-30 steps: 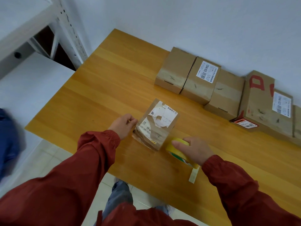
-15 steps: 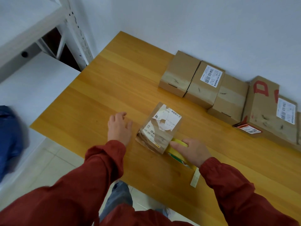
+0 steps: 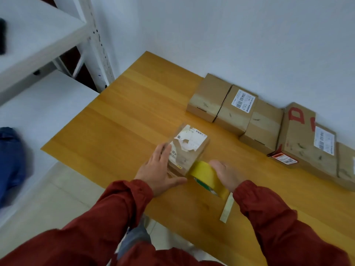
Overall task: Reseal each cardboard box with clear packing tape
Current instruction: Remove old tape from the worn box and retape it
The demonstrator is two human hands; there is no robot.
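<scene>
Right hand (image 3: pixel 226 175) wraps round the tape roll (image 3: pixel 205 175), which butts against the near corner of the small box (image 3: pixel 189 148). Left hand (image 3: pixel 159 169) lies flat, fingers straight, along the box's left side. The box sits on the table (image 3: pixel 134 116), between both hands. It looks light, crumpled and likely to skid, so brace its sides, not the torn label.

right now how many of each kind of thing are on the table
cardboard boxes: 6 (that near one, plus 5 in the back row, the last cut off by the frame edge)
tape roll: 1
loose pale strip: 1
total: 8
</scene>
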